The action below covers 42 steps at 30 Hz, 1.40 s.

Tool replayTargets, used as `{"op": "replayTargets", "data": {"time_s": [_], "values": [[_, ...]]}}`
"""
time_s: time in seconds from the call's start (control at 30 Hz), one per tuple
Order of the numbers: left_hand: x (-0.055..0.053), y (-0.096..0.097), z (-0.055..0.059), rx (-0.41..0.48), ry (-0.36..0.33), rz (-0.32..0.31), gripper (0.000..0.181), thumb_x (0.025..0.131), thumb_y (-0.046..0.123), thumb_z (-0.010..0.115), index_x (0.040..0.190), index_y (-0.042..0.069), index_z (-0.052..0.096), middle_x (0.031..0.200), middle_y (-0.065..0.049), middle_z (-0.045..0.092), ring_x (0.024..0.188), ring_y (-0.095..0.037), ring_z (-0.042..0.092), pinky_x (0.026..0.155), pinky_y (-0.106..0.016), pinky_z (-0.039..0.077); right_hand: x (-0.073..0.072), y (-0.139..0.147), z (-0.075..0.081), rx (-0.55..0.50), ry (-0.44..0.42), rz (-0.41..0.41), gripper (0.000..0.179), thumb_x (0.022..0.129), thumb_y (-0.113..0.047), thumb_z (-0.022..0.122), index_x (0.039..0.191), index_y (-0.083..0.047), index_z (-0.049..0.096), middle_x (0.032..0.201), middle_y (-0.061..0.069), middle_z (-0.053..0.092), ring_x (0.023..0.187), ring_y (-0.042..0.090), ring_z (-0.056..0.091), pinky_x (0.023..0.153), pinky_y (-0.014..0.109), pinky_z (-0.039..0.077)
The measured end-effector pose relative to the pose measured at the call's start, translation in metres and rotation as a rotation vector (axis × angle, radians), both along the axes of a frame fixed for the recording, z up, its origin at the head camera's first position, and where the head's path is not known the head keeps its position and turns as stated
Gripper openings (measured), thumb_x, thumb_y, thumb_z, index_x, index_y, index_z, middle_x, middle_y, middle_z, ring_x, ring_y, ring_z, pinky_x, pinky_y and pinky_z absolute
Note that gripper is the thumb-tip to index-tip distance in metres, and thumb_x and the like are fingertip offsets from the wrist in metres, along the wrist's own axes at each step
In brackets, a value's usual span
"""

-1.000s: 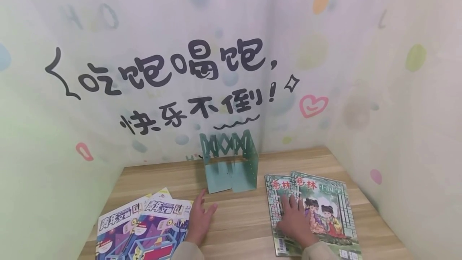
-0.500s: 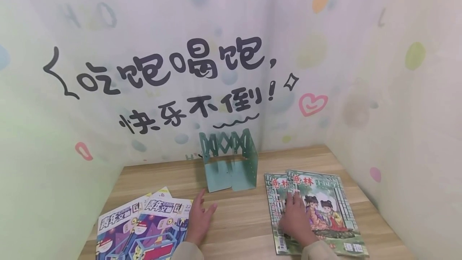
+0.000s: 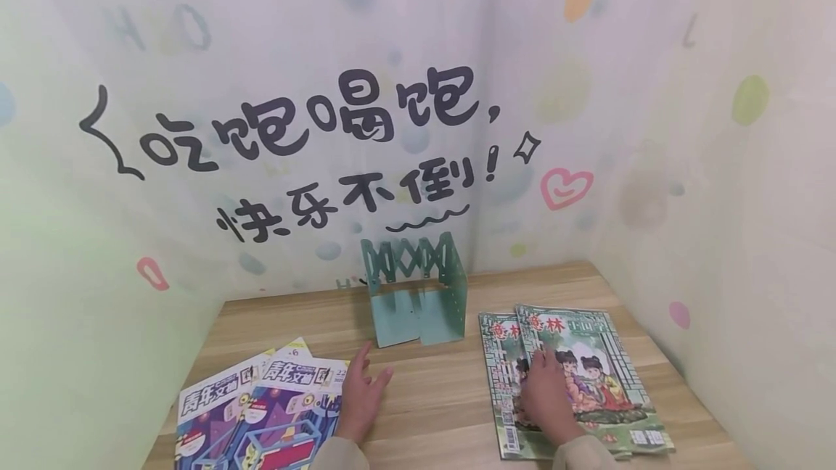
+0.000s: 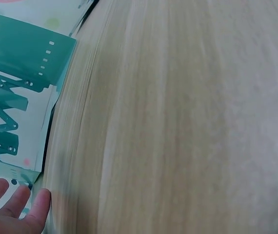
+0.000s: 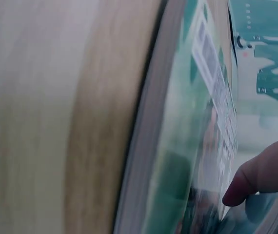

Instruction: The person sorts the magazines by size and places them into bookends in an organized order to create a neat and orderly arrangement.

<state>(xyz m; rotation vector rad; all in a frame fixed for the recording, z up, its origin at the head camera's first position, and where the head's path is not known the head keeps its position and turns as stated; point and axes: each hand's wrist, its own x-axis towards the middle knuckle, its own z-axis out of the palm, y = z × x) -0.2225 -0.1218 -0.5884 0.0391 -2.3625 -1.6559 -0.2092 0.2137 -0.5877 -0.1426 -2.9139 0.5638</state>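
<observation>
On the right side of the table, two green illustrated magazines overlap. My right hand (image 3: 547, 390) is at the left edge of the upper magazine (image 3: 604, 376), holding it, with the fingers over the cover. The lower magazine (image 3: 503, 376) shows as a strip to its left. In the right wrist view the thumb (image 5: 246, 183) lies against the edge of the upper magazine (image 5: 263, 209), which is raised off the one beneath. My left hand (image 3: 362, 396) rests on the table beside the purple magazines (image 3: 287, 412), fingers extended and holding nothing.
A green expandable bookend (image 3: 418, 303) stands at the back, near the printed curtain (image 3: 261, 56). Several purple-covered magazines lie fanned at the left of the wooden table (image 3: 437, 412). Pale curtains enclose the table at both sides.
The upper green magazine has turned counterclockwise, its lower end swinging to the right. My right hand has shifted slightly right with it, while the left hand has stayed put.
</observation>
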Motion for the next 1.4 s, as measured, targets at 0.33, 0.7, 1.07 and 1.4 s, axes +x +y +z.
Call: {"op": "replayTargets", "data": {"time_s": [0.33,0.7,1.07,1.4], "values": [[0.000,-0.001,-0.002,0.008,-0.004,-0.001,0.064,0.088,0.013,0.072,0.144,0.007,0.043,0.143,-0.020,0.045,0.123,-0.041,0.047,0.094,-0.053,0.048,0.006,0.003,-0.002,-0.021,0.068,-0.015,0.054,0.086,-0.002,0.060,0.131,0.022,0.041,0.130,0.045,0.040,0.120,0.058,0.041,0.101,0.065,0.034],[-0.006,-0.007,0.004,-0.025,-0.036,-0.002,0.067,0.088,0.014,0.070,0.146,0.005,0.040,0.145,-0.020,0.043,0.124,-0.040,0.047,0.097,-0.053,0.045,0.010,0.003,-0.004,-0.086,0.193,-0.001,0.043,0.091,0.002,0.048,0.128,0.024,0.042,0.123,0.044,0.046,0.114,0.057,0.046,0.096,0.064,0.039],[-0.010,-0.009,0.007,-0.015,-0.044,-0.010,0.067,0.089,0.016,0.070,0.147,0.005,0.038,0.146,-0.021,0.041,0.126,-0.041,0.046,0.097,-0.054,0.045,0.016,0.005,-0.002,-0.114,0.388,-0.011,0.042,0.092,0.005,0.041,0.131,0.021,0.040,0.119,0.041,0.051,0.106,0.053,0.051,0.088,0.063,0.044],[-0.010,-0.008,0.007,-0.011,-0.041,-0.009,0.066,0.089,0.015,0.070,0.146,0.004,0.039,0.145,-0.022,0.042,0.126,-0.041,0.045,0.097,-0.054,0.045,0.022,0.006,0.005,-0.139,0.452,-0.026,0.048,0.087,0.008,0.054,0.133,0.016,0.045,0.113,0.035,0.057,0.093,0.048,0.057,0.071,0.060,0.049]]}}
